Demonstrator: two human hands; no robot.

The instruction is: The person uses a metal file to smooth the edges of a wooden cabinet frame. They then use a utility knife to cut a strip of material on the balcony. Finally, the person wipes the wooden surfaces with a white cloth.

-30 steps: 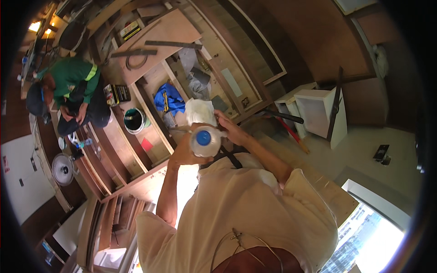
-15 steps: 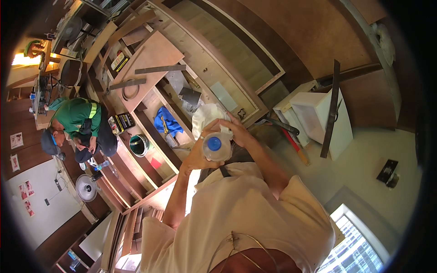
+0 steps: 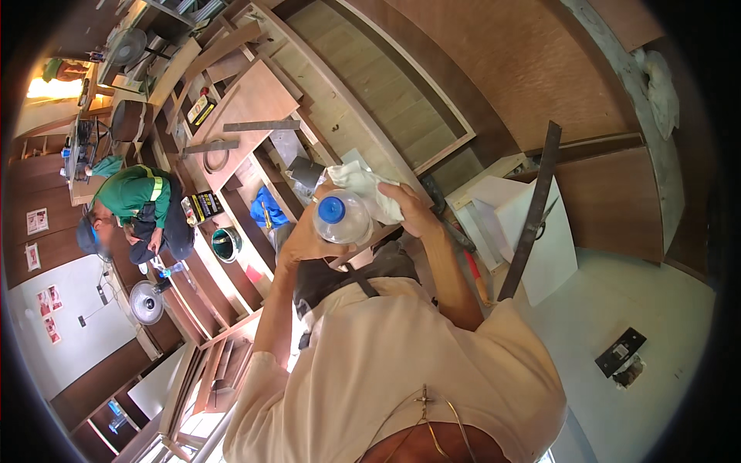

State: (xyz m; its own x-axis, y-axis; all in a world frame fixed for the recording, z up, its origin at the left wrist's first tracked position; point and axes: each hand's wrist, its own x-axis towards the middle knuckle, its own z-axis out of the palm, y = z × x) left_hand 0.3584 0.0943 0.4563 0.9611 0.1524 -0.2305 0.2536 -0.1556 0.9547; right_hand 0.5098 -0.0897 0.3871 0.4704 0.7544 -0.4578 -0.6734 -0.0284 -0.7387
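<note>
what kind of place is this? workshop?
Probably a carpentry or cabinet-making site indoors: a large unfinished wooden shelf unit lies below, loose boards rest on it, and a paint tin sits inside. A second person crouches working alongside.

We see the left hand (image 3: 302, 241) closed around a capped bottle (image 3: 343, 218), and just right of it the right hand (image 3: 413, 212) pressing a cloth (image 3: 369, 189) against the bottle. Beyond both hands lies a long wooden cabinet frame (image 3: 351, 116) on its side; in its compartments left of the bottle sit a small tin (image 3: 226, 243) and a bag (image 3: 268, 208). At the frame's far left edge another person (image 3: 139, 212) crouches. To our right a box (image 3: 532, 224) stands on the floor, a long bar (image 3: 532, 212) leaning across it
</note>
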